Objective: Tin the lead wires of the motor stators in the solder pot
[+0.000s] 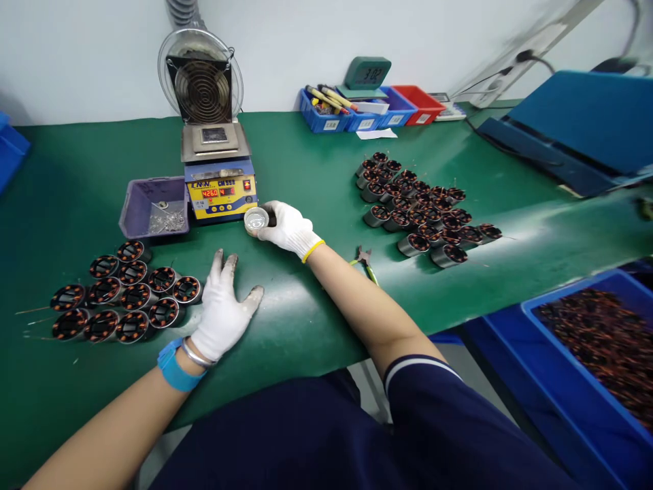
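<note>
In the head view, the person's right grip (286, 229), in a white glove, is holding a small round tin (256, 219) by its right side. The tin is shining beside the near right corner of a blue and yellow machine (220, 199); I am not able to tell if it is touching the green surface (300, 327). The left grip (223, 309), also gloved, is standing wide, with its fingers spreading, just right of a bunch of metal rings (147, 297). Another bunch of rings (418, 216) is sitting on the right, and cutters (364, 257) are lying on its near side. A purple tray (137, 197) is sitting left of the machine, holding silver bits (167, 219). A green clock (368, 71) is standing at the far side.
</note>
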Tool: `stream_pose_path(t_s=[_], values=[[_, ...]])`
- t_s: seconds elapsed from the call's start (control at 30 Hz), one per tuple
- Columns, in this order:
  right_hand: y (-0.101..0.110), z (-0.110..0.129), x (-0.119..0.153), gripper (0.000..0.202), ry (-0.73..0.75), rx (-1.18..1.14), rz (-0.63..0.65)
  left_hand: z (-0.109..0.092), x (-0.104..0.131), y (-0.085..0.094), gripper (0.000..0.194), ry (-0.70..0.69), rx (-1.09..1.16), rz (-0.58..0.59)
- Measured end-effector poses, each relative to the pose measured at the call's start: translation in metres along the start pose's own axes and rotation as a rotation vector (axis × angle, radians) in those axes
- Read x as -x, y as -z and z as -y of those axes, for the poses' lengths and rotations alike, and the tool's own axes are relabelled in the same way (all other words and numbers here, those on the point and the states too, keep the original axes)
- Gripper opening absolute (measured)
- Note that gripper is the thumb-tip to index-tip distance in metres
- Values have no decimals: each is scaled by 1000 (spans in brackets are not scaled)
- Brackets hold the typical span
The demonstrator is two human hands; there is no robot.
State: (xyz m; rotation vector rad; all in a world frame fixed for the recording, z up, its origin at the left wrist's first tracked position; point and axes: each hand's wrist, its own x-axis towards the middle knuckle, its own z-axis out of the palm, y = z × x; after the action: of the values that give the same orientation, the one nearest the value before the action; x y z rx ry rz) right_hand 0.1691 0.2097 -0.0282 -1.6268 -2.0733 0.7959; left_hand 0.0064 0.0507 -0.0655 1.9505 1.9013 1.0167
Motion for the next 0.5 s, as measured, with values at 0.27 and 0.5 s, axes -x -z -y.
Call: stream_pose_path(t_s=[0.27, 0.5], values=[[-11, -3, -2, 75, 42, 49, -16, 2, 0, 0, 68, -7, -15, 18], [35, -11, 24, 95, -1, 211, -111, 5, -5, 5, 67, 53, -18, -4]])
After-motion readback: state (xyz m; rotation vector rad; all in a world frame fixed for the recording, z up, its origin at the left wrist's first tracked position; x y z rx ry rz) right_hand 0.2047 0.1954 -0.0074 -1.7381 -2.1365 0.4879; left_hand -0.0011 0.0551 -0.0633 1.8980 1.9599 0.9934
